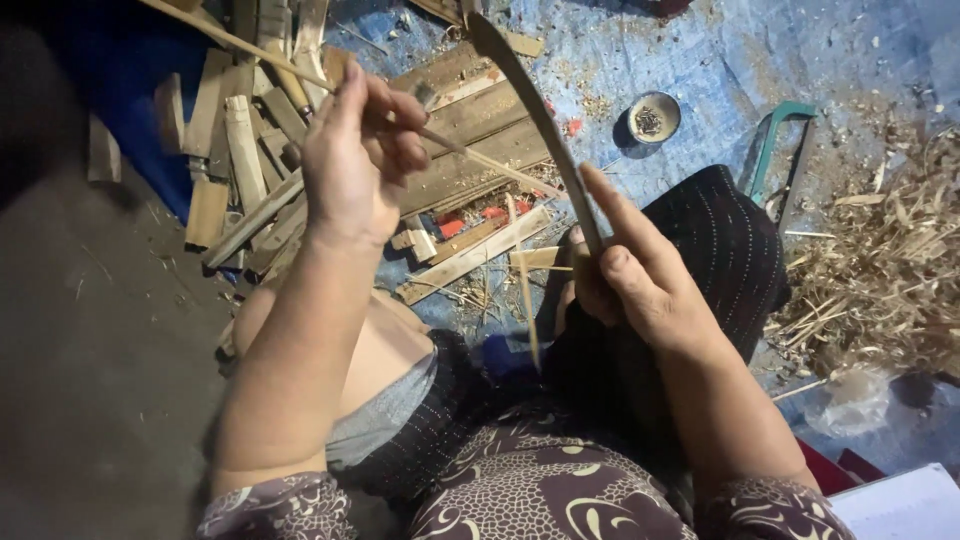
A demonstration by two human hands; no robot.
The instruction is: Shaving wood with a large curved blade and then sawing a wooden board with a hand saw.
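Strip (300,72): thin bamboo, pinched in my left hand (352,160), fingers clamped on it.
Blade (535,120): long, curved; my right hand (625,270) grips it, forefinger straight.
Below: wood scraps (245,140).

thin pale bamboo strip (300,70), slanting, crossing long curved dark blade (540,120)

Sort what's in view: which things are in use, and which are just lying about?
In use: left hand gripping thin pale bamboo strip; right hand gripping long curved dark blade.
Lying about: small round metal tin, green-framed saw, wood offcuts, shavings pile.
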